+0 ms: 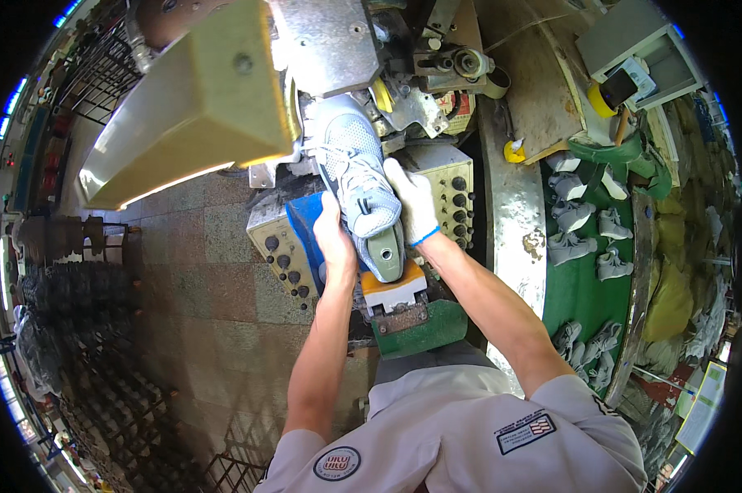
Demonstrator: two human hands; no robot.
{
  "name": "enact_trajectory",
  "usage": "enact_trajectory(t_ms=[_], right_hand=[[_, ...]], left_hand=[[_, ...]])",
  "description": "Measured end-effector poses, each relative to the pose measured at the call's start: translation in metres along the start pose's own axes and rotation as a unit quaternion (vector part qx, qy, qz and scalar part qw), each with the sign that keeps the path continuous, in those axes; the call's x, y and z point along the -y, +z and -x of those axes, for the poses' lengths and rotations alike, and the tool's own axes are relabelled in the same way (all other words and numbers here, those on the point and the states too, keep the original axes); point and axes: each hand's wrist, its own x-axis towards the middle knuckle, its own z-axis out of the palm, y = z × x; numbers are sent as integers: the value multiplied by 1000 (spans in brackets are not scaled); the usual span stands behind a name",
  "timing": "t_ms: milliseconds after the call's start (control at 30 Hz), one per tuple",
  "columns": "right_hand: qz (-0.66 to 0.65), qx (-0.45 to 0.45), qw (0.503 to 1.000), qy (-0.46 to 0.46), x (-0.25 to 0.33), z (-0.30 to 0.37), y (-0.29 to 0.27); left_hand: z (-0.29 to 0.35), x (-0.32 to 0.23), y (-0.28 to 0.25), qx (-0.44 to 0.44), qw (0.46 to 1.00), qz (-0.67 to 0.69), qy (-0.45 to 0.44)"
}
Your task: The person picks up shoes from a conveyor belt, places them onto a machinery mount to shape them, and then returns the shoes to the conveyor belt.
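A light grey-blue mesh shoe upper (356, 160) with loose laces is pulled over a shoe last (387, 251), whose green top shows at the heel end. Its toe points away from me, under the metal head (326, 45) of a machine. My bare left hand (335, 237) is closed along the left side of the heel. On the other side, my right hand (412, 200), in a white glove with a blue cuff, grips the shoe's right side. Just below the heel is an orange pad (397, 287) on a metal bracket. The fingertips are partly hidden by the shoe.
A large yellowish guard panel (194, 115) juts out at the left. Boxes with black knobs (284, 263) flank the shoe. To the right, a metal ledge (520, 246) borders a green conveyor (564, 292) carrying several grey shoes (572, 215). Dark racks (83, 320) stand far left.
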Motion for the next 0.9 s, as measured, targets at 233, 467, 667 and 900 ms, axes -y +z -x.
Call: enact_trajectory(t_ms=[233,467,667,900], right_hand=[[-175,46,984,7,31,83,-160],[77,-68,995,0,63,141,-121],[40,-23,999,11,69,152,-161],[53,67,996,34,98,192,-111]], left_hand=[[145,88,-115,-174,916,-338,-130],[110,267,-181,-223,843,-446,-203],[144,112,-120,-107,926,-333,-140],[210,-98,-138,53,945,-283,-156]])
